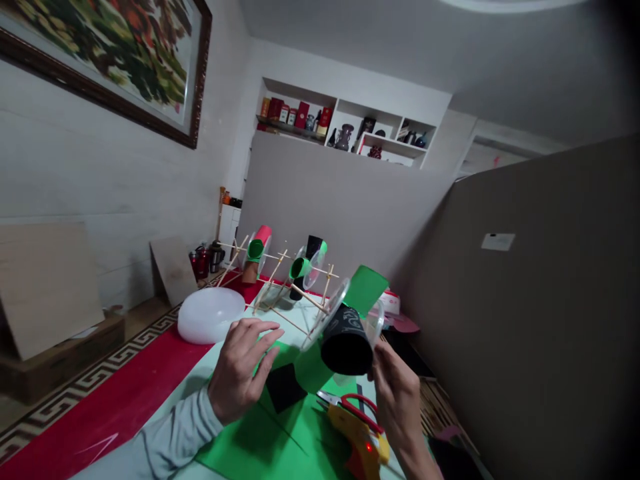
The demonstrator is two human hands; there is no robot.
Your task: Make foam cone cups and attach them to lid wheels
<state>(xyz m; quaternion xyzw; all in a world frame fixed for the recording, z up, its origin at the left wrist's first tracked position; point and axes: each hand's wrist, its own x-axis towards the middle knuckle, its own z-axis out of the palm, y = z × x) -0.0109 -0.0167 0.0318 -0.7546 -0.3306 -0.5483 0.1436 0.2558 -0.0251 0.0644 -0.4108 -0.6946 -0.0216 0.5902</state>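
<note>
A model of thin wooden sticks (280, 293) stands on the table, with clear plastic discs and small green, pink and black paper cups fixed to it. My right hand (397, 393) is closed on the nearest black paper cup (345, 343), which sits against a clear disc (327, 310) with a green paper piece (367, 287) behind it. My left hand (243, 370) hovers with fingers loosely curled and apart beside a wooden stick of the model, holding nothing I can see. A small black square (284, 388) lies on green paper (280, 433) below.
A yellow glue gun (363, 443) and red-handled scissors (353, 403) lie near my right hand. A white bowl-like dome (210, 315) sits at the left on a red cloth (115, 407). Grey partition panels (525, 300) close in the right and back. Flasks (205, 260) stand at the far left.
</note>
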